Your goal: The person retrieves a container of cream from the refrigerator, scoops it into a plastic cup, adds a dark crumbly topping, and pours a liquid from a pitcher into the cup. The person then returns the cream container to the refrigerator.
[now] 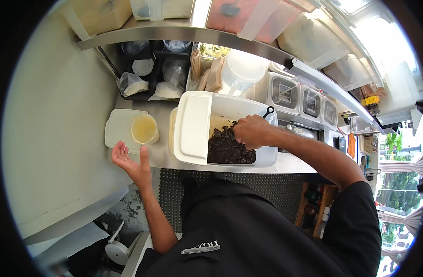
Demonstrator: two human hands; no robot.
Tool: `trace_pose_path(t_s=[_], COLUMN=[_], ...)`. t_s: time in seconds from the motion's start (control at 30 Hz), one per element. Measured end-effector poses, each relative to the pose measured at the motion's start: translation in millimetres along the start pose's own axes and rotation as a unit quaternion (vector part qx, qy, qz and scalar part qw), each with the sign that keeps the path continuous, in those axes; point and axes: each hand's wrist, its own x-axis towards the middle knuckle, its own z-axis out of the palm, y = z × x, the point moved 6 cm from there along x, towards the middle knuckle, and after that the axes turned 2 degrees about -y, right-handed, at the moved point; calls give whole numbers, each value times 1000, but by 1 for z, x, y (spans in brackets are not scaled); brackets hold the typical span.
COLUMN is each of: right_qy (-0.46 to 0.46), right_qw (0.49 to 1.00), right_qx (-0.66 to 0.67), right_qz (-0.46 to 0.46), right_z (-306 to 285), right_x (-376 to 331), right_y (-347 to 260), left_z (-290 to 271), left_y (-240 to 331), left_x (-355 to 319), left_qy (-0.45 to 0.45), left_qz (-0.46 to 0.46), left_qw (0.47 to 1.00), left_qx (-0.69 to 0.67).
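My left hand (pixel 134 162) is held palm up at the counter's front edge, its fingers spread and nothing in them. Just beyond it, a clear cup with pale yellow contents (pixel 144 129) stands on a white lid (pixel 119 121). My right hand (pixel 254 132) reaches into a white plastic bin (pixel 266 159) with its fingers curled down at the dark, crumbly chunks (pixel 231 150). What those fingers hold is hidden. A black handle with a ring end (pixel 268 111) sticks up beside that hand. A white lid flap (pixel 193 127) covers the bin's left part.
Behind the bin stand a white tub (pixel 243 66), brown paper packets (pixel 214 74) and a black organizer (pixel 157 56) with lids and cups. Several clear-lidded containers (pixel 284 93) line the right back. A metal shelf (pixel 174 33) with large bins overhangs the counter.
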Motion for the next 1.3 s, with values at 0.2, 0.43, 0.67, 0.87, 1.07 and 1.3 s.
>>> trace_pose_path(t_s=[0.2,0.43,0.67,0.87,1.07,1.3], right_qy=[28,149,206,280,300,360], right_qw=[995,944,889,831,731,724], right_qx=[94,292,410,478,613,587], right_qz=[-12,-30,12,48,9,-39], right_z=[-15,-39,-41,-26,-10,-9], right_x=[-10,-43,-76,-114,-131,-161], right_y=[-3,31,49,38,9,-16], left_z=[22,34,49,0,5,104], left_y=[-40,-50,-78,21,146,155], left_x=[5,8,17,28,-29,-135], left_qy=[-157,-183,-93,-117,-326,-445], left_qz=[-67,-106,-76,33,-106,-251], left_qw=[985,977,992,991,926,798], left_qx=[-30,-15,27,45,-160,-319])
